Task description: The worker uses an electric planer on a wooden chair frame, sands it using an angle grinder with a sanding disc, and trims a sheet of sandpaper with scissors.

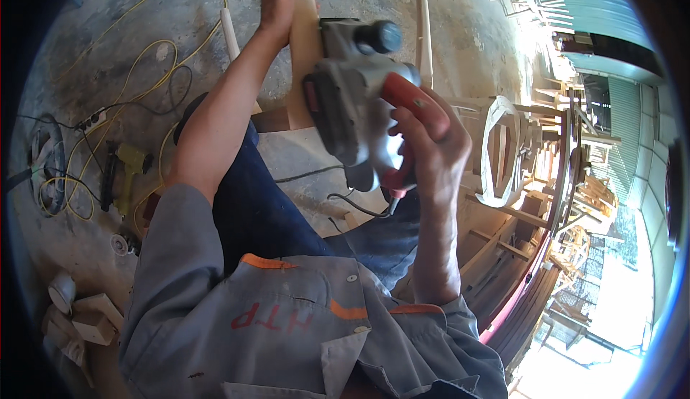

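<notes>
My right hand [431,140] is wrapped round the red handle of a grey electric planer [345,90]. The planer is tipped on its side, its body against or very close to the right edge of a pale wooden board [305,61]; contact is hard to tell. A power cord [359,211] trails from the rear of the handle. Near the top of the view, my left hand [279,4] grips the board's far end, fingertips showing on its other side. The board stands over a wooden support [273,120] by my knees.
Yellow cable [172,65] lies looped on the concrete floor at left, with a yellow-green power tool [133,160] beside it. Wood offcuts [97,320] are at lower left. A pale pole [422,33] lies beyond the planer. Wooden chair frames [499,151] crowd the right.
</notes>
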A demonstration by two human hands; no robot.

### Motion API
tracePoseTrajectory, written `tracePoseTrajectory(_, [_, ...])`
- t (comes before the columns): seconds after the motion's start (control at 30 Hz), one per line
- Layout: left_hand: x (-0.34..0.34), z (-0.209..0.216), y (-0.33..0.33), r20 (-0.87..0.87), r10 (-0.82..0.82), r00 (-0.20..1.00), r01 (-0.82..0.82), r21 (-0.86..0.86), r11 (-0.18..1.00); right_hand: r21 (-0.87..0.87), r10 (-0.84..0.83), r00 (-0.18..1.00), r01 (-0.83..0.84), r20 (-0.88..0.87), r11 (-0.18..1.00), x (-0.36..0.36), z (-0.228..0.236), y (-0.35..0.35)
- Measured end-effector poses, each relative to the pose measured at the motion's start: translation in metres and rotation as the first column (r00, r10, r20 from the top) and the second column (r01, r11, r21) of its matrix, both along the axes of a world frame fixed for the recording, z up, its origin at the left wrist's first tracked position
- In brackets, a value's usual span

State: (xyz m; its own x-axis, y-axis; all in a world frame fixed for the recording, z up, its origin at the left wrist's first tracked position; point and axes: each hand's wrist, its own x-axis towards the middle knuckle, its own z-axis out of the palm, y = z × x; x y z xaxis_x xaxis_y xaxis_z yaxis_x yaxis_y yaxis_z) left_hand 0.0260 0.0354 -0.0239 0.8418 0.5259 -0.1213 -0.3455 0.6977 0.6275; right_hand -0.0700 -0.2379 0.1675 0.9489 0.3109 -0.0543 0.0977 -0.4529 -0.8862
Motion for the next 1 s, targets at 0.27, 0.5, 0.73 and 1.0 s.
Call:
tracePoseTrajectory(0.27, [0.0,0.009,0.011,-0.227,0.05,0.973,-0.04,0.049,0.998,-0.035,-0.227,0.974,0.226,-0.008,0.973,-0.037,-0.003,-0.07])
tracePoseTrajectory(0.5, [-0.001,0.03,-0.004,-0.249,0.055,0.967,-0.041,0.06,0.997,-0.108,-0.095,0.99,0.107,0.108,0.988,-0.066,-0.033,-0.086])
tracePoseTrajectory(0.73, [-0.011,0.032,0.001,-0.258,0.087,0.962,-0.061,0.105,0.993,-0.093,-0.075,0.992,0.084,0.098,0.992,-0.07,-0.036,-0.05])
tracePoseTrajectory(1.0, [-0.002,0.019,0.005,-0.188,0.069,0.98,-0.075,-0.024,0.997,-0.154,-0.072,0.98,0.101,0.183,0.983,-0.034,-0.02,-0.011])
